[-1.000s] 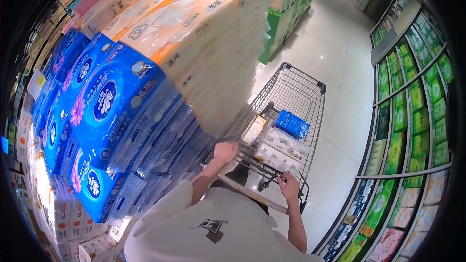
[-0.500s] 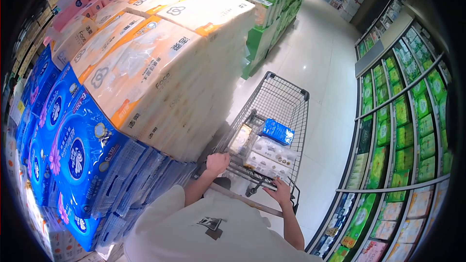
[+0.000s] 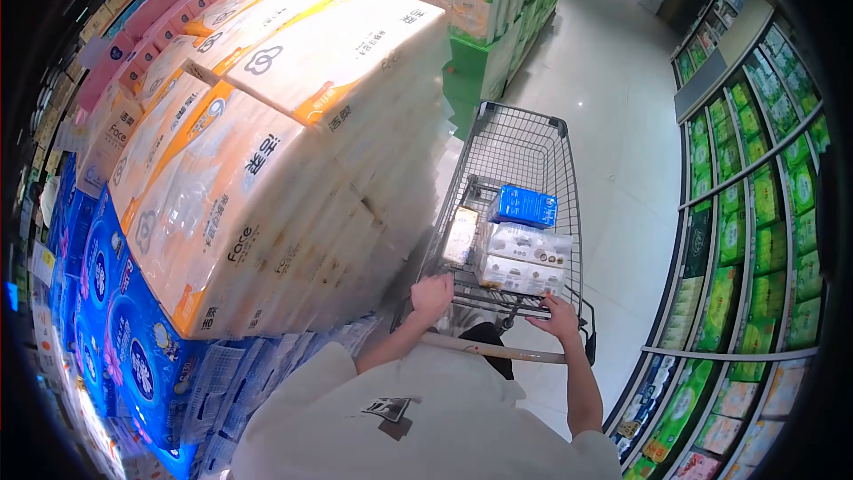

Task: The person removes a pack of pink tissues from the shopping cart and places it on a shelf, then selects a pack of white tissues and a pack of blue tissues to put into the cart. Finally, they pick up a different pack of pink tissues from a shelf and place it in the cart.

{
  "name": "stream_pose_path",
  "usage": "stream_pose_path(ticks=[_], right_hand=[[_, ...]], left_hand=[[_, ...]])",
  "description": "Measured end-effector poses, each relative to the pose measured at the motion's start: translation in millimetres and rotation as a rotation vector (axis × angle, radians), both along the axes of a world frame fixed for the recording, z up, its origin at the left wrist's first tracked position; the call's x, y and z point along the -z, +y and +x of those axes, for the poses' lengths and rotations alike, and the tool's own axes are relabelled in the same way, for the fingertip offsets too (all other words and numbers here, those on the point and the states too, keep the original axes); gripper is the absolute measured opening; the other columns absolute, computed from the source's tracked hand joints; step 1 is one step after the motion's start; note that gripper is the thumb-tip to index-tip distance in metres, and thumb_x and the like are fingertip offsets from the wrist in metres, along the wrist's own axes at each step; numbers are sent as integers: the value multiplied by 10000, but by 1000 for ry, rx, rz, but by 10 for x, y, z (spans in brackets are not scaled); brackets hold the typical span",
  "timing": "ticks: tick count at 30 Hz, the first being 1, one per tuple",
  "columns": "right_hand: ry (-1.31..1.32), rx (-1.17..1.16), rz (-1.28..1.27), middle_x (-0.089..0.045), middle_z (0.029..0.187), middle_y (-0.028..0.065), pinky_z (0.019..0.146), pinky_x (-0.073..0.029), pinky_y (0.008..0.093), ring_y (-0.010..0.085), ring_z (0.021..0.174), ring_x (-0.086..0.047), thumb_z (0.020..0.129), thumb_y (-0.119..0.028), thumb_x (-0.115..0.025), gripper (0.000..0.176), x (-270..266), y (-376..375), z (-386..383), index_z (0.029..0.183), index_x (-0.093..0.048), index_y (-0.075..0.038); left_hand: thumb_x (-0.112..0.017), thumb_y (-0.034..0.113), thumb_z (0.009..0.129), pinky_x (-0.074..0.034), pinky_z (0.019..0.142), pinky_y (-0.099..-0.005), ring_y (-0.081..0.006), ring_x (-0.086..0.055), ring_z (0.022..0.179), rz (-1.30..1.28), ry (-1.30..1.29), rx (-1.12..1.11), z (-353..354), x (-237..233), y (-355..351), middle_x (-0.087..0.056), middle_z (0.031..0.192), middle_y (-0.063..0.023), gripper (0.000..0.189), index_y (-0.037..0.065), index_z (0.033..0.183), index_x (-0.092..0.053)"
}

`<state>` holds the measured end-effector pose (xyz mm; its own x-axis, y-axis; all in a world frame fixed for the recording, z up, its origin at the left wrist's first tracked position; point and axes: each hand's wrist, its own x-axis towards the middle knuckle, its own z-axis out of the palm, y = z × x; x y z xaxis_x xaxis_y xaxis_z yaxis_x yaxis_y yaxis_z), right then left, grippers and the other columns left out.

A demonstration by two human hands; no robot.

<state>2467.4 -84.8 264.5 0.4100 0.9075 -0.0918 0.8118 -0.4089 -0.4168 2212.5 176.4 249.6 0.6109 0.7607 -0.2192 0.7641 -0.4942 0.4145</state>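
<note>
A wire shopping cart (image 3: 526,156) stands in front of me, its pale push bar (image 3: 493,348) near my body. My left hand (image 3: 433,297) is closed in a fist at the cart's rear left corner, beyond the bar. On the right, my right hand (image 3: 560,318) curls its fingers over the rear rim, its thumb pointing left. Inside the cart lie a white pack of paper rolls (image 3: 524,260), a blue package (image 3: 524,206) and a smaller white and yellow package (image 3: 460,236). The undersides of these packages are hidden.
Left of the cart rises a tall stack of orange and white tissue packs (image 3: 258,151) above blue tissue packs (image 3: 147,364). Ahead stands a green display (image 3: 471,67). Shelves of green packs (image 3: 737,240) line the right side. A pale tiled aisle (image 3: 613,80) runs ahead.
In view, the cart and both hands have shifted right and slightly up. The tissue stack has slid left and closer. Both hands keep their places at the cart's rear.
</note>
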Motion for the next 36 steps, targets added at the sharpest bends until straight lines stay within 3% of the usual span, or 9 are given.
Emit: stream_pose_path(ticks=[3, 4, 19, 36], right_hand=[[-17, -69, 46, -726, 937, 96, 723, -599, 405, 284, 838, -737, 643, -545, -884, 563, 98, 205, 391, 920, -706, -89], [-1, -81, 65, -709, 910, 85, 713, -581, 409, 296, 815, -711, 663, -536, -872, 504, 92, 290, 502, 845, -691, -103], [38, -414, 59, -660, 861, 70, 661, -560, 403, 274, 755, -677, 688, -579, -839, 529, 181, 1494, 2229, 857, -678, -104], [27, -776, 16, -685, 902, 35, 712, -553, 401, 248, 891, -699, 698, -646, -804, 574, 398, 2959, 3625, 881, -674, -118]], left_hand=[[-430, 330, 1018, -577, 723, -482, -335, -714, 862, 57, -17, -34, 217, 31, 63, -748, 872, -132, 472, 45, 793, -732], [-438, 327, 1016, -578, 722, -476, -331, -714, 857, 65, -12, -50, 287, 33, 85, -747, 865, -133, 468, 44, 787, -733], [-497, 249, 953, -569, 636, -466, -332, -708, 775, 156, 10, -330, 1400, 102, 240, -735, 813, -137, 348, 66, 751, -713], [-479, 241, 956, -557, 602, -490, -351, -704, 720, 193, 162, -686, 2561, 115, 441, -728, 773, -145, 375, 55, 709, -690]])
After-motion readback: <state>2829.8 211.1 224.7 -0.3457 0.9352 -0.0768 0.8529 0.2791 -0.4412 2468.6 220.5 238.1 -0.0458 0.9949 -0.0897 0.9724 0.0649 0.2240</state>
